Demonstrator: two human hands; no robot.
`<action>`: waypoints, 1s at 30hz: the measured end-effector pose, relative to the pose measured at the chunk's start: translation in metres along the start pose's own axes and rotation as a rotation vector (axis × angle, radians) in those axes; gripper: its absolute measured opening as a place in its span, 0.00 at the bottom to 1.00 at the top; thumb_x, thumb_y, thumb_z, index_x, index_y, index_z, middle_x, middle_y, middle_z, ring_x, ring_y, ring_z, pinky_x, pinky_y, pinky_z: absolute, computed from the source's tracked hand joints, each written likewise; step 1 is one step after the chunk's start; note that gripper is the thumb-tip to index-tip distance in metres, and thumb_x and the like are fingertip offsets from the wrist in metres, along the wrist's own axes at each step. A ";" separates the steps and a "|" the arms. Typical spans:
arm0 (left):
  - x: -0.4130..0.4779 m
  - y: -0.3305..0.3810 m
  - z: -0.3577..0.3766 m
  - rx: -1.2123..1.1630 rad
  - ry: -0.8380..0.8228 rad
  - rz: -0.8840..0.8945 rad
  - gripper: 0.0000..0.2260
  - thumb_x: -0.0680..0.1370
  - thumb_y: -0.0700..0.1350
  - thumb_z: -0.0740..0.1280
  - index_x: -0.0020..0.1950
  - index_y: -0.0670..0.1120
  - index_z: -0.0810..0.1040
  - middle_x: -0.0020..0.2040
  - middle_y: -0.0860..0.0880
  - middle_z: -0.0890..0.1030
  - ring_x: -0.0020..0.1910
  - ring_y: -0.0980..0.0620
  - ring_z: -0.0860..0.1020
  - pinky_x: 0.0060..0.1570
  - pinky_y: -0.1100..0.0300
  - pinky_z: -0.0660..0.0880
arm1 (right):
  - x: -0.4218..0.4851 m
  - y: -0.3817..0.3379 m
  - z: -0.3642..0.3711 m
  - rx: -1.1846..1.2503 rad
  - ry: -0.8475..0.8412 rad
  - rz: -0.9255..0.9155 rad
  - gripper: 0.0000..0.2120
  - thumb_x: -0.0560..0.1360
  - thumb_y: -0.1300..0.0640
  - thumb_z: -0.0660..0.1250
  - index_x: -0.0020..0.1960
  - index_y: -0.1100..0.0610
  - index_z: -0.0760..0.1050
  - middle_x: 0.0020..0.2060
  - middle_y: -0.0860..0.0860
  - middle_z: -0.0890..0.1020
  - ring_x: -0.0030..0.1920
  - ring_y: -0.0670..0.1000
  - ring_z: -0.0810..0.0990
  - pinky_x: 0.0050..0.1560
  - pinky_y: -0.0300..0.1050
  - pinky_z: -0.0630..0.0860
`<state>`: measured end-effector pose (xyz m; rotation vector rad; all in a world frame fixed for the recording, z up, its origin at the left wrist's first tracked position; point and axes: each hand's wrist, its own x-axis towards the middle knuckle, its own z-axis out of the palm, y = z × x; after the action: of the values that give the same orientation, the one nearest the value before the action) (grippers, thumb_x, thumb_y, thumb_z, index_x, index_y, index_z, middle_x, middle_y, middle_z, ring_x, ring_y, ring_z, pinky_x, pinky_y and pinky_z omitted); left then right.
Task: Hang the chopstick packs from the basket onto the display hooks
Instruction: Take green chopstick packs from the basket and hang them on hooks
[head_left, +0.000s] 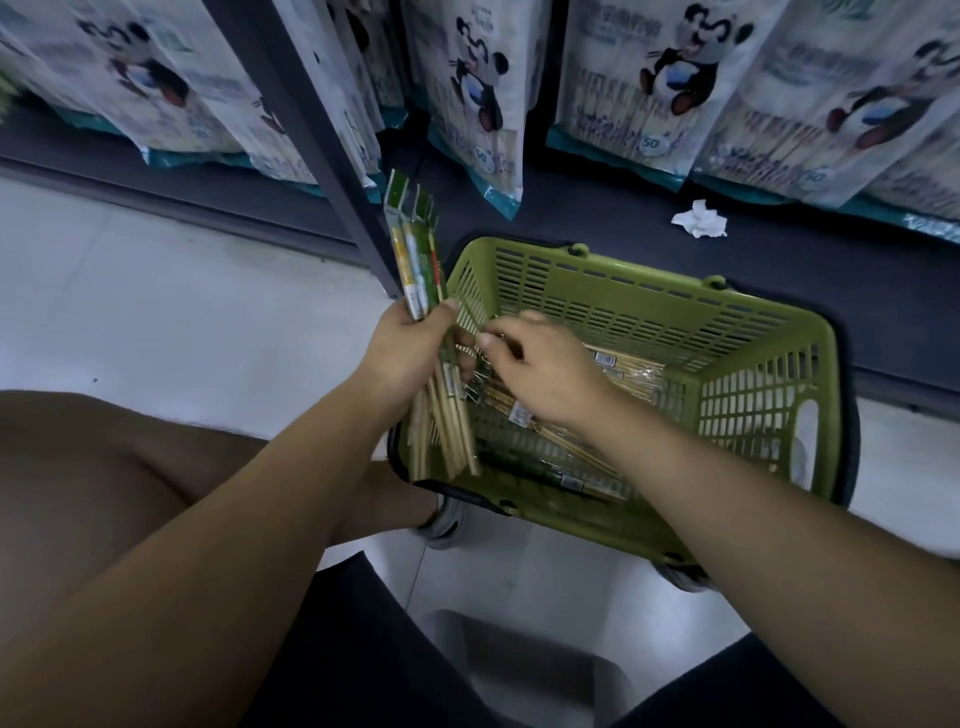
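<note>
A green plastic basket (769, 343) stands on the floor with several chopstick packs (566, 447) lying on its bottom. My left hand (410, 348) grips a bundle of chopstick packs (415, 249) upright at the basket's left wall, their green header cards pointing up. My right hand (540, 364) reaches into the basket beside the bundle, fingers curled down among the packs; what they hold is hidden.
Panda-printed bags (488, 104) hang in rows above a dark low shelf (623, 228). A crumpled white tissue (698, 219) lies on that shelf. A dark shelf post (332, 156) rises left of the basket. My bare knee (104, 467) is at lower left.
</note>
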<state>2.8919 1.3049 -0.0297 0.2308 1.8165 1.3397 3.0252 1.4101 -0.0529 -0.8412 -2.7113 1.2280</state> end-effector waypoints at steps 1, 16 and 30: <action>0.002 0.001 -0.005 0.009 0.019 -0.003 0.05 0.84 0.44 0.65 0.54 0.43 0.73 0.36 0.45 0.81 0.30 0.46 0.80 0.33 0.52 0.81 | 0.002 0.010 0.003 0.058 0.007 0.064 0.15 0.83 0.46 0.60 0.60 0.53 0.81 0.50 0.50 0.82 0.49 0.50 0.79 0.48 0.47 0.75; 0.012 -0.013 -0.018 0.087 -0.048 0.041 0.09 0.83 0.45 0.67 0.49 0.42 0.71 0.32 0.43 0.76 0.24 0.48 0.75 0.25 0.57 0.74 | -0.047 0.155 0.109 -0.121 -0.665 0.452 0.18 0.78 0.52 0.72 0.66 0.53 0.77 0.63 0.55 0.80 0.60 0.57 0.79 0.63 0.53 0.76; 0.015 -0.012 -0.018 0.091 -0.053 0.012 0.09 0.83 0.46 0.68 0.53 0.41 0.71 0.34 0.43 0.77 0.25 0.48 0.75 0.27 0.56 0.76 | -0.045 0.155 0.093 -0.085 -0.671 0.376 0.03 0.78 0.50 0.72 0.49 0.49 0.81 0.49 0.49 0.82 0.50 0.52 0.80 0.54 0.48 0.77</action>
<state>2.8737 1.2965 -0.0464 0.3231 1.8367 1.2488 3.1101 1.4076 -0.2189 -1.1652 -3.2312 1.7452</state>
